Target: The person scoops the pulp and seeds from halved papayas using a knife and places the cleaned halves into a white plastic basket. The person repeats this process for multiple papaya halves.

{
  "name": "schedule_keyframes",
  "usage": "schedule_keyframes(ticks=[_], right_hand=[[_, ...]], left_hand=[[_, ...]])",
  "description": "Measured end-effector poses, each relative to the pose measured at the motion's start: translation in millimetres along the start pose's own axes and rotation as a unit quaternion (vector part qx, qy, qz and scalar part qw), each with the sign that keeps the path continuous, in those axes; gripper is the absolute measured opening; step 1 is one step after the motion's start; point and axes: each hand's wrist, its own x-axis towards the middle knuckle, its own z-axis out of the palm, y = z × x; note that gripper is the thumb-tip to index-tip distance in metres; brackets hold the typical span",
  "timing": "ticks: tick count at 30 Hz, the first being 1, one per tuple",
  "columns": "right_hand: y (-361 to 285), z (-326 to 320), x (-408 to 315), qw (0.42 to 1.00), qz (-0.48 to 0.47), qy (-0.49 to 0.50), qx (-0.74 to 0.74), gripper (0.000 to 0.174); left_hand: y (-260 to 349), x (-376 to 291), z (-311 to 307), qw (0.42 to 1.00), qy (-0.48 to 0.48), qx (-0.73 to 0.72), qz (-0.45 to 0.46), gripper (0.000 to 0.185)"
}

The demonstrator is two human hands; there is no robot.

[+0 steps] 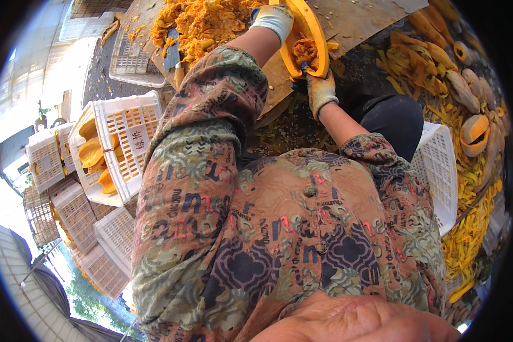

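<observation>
A long halved pumpkin (320, 32), hollowed in the middle, is held over the board between my two gloved hands. My left hand (273, 19), in a pale work glove, grips its far left rim. My right hand (321, 87), in a stained glove with blue fingertips, grips the near end, its thumb inside by a clump of stringy pulp (305, 51). Whether the right hand also holds a small tool is hidden. Left of the pumpkin, a heap of orange pulp (205, 25) covers part of the board (350, 21). A knife with a wooden handle (179, 76) lies beside the heap.
A white plastic crate (130, 141) with cut pumpkin pieces (92, 153) stands at left, among stacked crates (75, 209). Another crate (438, 171) is by my right side. Yellow peelings (470, 231) and whole pumpkins (464, 89) cover the ground at right.
</observation>
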Motion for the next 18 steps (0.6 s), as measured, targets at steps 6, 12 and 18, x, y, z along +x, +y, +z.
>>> schedule_keyframes(ticks=[6, 12, 18], right_hand=[[1.2, 12.2, 4.5, 0.986, -0.075, 0.019, -0.147, 0.044], [9.2, 27.1, 4.5, 0.997, -0.068, -0.018, 0.009, 0.035], [-18.5, 35.9, -18.2, 0.962, -0.086, -0.014, -0.259, 0.041]], left_hand=[[4.0, -9.1, -22.8, 0.989, -0.114, 0.040, 0.082, 0.031], [44.4, -74.6, -47.4, 0.984, -0.170, -0.048, 0.003, 0.032], [12.1, -92.9, -33.6, 0.982, -0.159, -0.097, 0.035, 0.031]])
